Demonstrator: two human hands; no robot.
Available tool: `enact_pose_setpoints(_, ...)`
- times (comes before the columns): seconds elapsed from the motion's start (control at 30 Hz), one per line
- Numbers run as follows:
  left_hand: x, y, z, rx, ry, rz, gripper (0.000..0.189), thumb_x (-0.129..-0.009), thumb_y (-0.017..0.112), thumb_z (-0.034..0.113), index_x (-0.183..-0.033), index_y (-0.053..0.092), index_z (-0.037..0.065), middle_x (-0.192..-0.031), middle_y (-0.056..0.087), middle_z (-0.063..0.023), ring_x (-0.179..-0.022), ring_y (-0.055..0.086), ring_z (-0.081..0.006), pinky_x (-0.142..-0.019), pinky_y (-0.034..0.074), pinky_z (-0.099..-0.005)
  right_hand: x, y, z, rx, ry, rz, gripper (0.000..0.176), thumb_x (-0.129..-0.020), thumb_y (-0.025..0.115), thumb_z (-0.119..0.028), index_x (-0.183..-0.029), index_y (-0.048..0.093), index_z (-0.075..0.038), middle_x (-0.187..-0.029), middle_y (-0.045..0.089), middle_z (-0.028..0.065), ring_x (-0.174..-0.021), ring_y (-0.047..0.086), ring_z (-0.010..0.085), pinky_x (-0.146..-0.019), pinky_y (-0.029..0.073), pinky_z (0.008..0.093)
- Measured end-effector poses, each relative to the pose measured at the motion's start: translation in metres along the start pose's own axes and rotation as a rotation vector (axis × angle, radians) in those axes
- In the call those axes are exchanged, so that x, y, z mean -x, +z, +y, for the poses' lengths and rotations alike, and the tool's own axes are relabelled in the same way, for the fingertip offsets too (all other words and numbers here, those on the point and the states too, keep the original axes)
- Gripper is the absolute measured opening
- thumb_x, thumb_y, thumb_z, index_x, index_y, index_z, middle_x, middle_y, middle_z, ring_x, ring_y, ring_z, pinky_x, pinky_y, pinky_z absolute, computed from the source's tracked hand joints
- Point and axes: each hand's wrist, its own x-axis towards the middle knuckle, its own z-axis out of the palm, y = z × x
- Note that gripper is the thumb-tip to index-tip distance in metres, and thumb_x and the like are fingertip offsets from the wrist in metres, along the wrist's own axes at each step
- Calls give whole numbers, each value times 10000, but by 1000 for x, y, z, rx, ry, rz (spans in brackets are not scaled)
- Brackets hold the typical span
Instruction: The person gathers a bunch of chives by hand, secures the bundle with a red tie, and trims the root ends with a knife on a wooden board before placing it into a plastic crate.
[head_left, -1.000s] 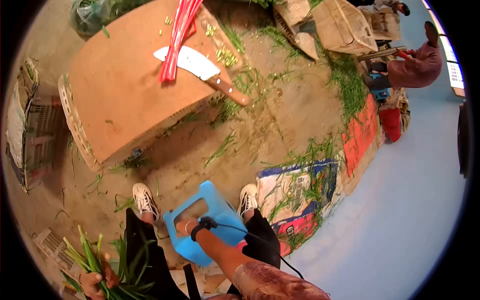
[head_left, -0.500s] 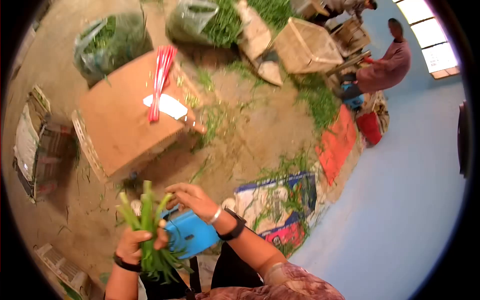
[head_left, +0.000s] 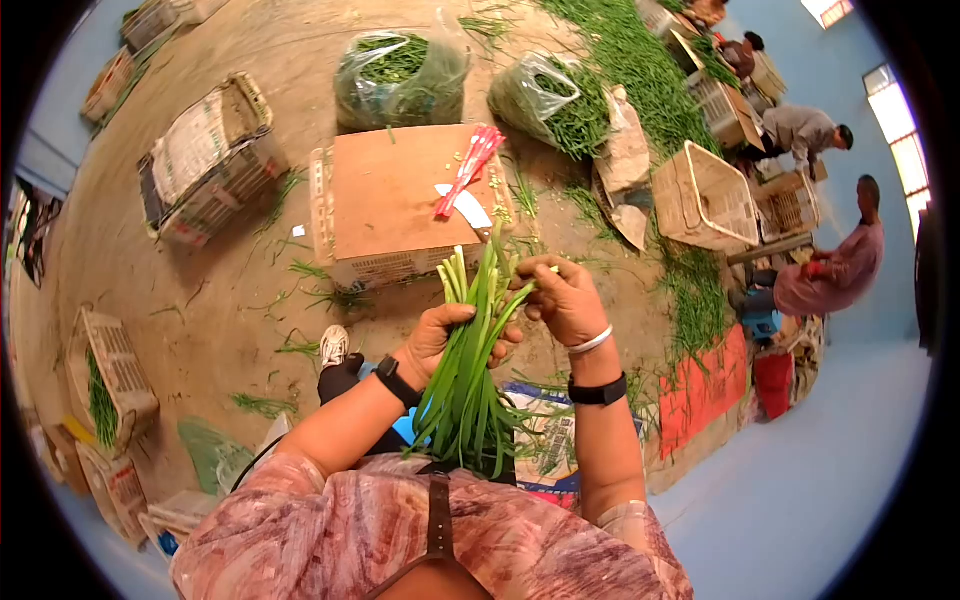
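Note:
My left hand [head_left: 447, 338] is wrapped round a bunch of long green leafy stalks [head_left: 465, 385], with pale cut ends at the top and flat leaves hanging toward my lap. On the bunch's right side, my right hand [head_left: 562, 300] pinches the pale end of a stalk that leans out from the others. Ahead of both hands is a brown board [head_left: 385, 190] on a crate. Across its right edge lie red strips [head_left: 470, 170] and a broad-bladed knife [head_left: 466, 207], handle toward me.
Bags of greens [head_left: 400, 75] stand behind the board. Loose greens [head_left: 640, 70] cover the floor at the back right, near a pale plastic crate [head_left: 706, 200]. Co-workers, one in a pink top [head_left: 835, 268], are at the right wall. Another crate [head_left: 210, 160] stands at left.
The view has swung, bringing the bunch and both hands nearer the middle. My right hand has gone from loosely bent fingers beside the bunch to a pinch on one stalk.

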Motion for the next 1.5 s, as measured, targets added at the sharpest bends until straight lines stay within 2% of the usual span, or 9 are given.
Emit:
enact_pose_setpoints(0.17,29,-9,11,-57,103,8,372,-851,532,166,-1173,505,-18,-1124,536,-306,-896,620,-363,-797,513,-423,-2,12,0,-9,-38,-180,171,-856,606,-154,-927,583,0,-840,640,123,-650,572,131,-535,426,238)
enact_pose_setpoints(0.43,55,25,12,-420,146,200,424,-817,596,135,-1195,448,12,-957,606,-257,-677,631,-258,-587,527,-280,-17,67,-21,811,-386,-206,199,-808,644,-50,-976,590,42,-747,623,55,-684,573,104,-613,456,227)
enact_pose_setpoints(0.57,59,32,12,-585,154,237,394,-799,638,130,-1140,479,15,-895,626,-220,-643,626,-216,-552,524,-264,-24,59,-16,506,-216,-208,110,-817,618,-8,-908,630,54,-743,628,38,-642,557,79,-588,455,220)
enact_pose_setpoints(0.8,61,21,11,-680,126,376,363,-783,661,98,-1098,507,9,-831,630,-171,-580,620,-193,-508,522,-257,-28,-9,-12,870,-524,171,107,-803,634,-31,-867,650,54,-678,632,49,-594,580,106,-533,456,235)
enact_pose_setpoints(0.9,53,16,6,-808,188,425,317,-769,677,82,-1045,541,10,-832,628,-122,-650,613,-170,-574,519,-276,-16,-49,-9,1768,-394,477,321,-818,647,-165,-1032,596,68,-832,663,120,-740,632,192,-599,485,306)
enact_pose_setpoints(1.0,34,12,3,-1002,269,485,310,-759,692,80,-1027,554,11,-871,624,-87,-721,607,-157,-634,512,-285,0,-14,14,757,-278,326,356,-821,645,-159,-1091,567,60,-853,648,100,-750,608,147,-604,473,273)
enact_pose_setpoints(1.13,19,4,-12,-908,228,450,329,-771,703,115,-1046,554,12,-940,613,-68,-812,606,-158,-703,504,-285,-5,31,54,334,-265,223,288,-833,624,-108,-1068,589,54,-794,610,31,-660,522,73,-587,433,210)
enact_pose_setpoints(1.27,22,-14,-2,-322,173,393,297,-829,664,172,-1069,578,18,-965,636,-97,-823,623,-188,-733,524,-307,-3,28,69,-207,-238,146,250,-882,555,-67,-1097,579,58,-994,634,114,-868,607,168,-770,494,276)
enact_pose_setpoints(1.5,30,-49,19,-397,343,593,238,-825,632,103,-1038,597,1,-871,647,-91,-738,628,-188,-700,533,-324,12,19,63,-237,-260,159,226,-926,496,-112,-1073,544,53,-991,623,194,-887,636,319,-755,543,405)
